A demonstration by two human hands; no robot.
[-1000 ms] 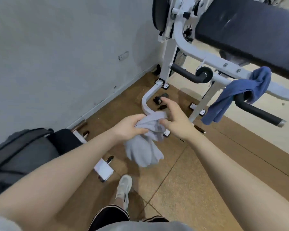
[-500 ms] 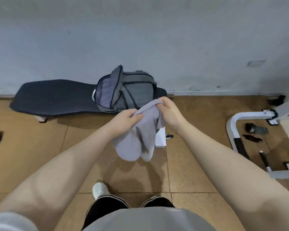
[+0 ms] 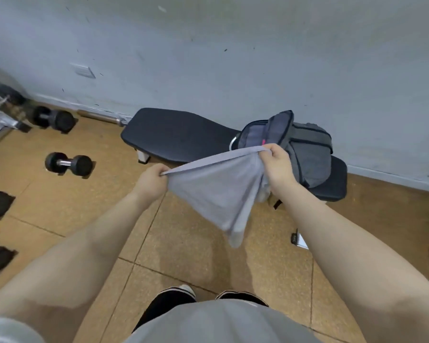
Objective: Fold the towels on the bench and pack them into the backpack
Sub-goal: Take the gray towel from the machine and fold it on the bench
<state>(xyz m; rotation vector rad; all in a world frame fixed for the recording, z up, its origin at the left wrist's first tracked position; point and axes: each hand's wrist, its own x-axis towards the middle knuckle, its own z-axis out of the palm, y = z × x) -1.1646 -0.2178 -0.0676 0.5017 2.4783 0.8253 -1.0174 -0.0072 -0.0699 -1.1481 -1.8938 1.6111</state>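
Dumbbells (image 3: pixel 68 164) on floor far left, open backpack (image 3: pixel 292 142) on table (image 3: pixel 178 134) by wall, towel (image 3: pixel 216 189) stretched left-right in air before it, left hand (image 3: pixel 151 179) and right hand (image 3: pixel 276 161) pinching top corners, rest hanging

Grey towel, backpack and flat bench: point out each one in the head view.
grey towel (image 3: pixel 216 191), head view, on the spread cloth between the hands.
backpack (image 3: pixel 307 152), head view, on its grey front panel.
flat bench (image 3: pixel 178 134), head view, on the bare black pad left of the backpack.
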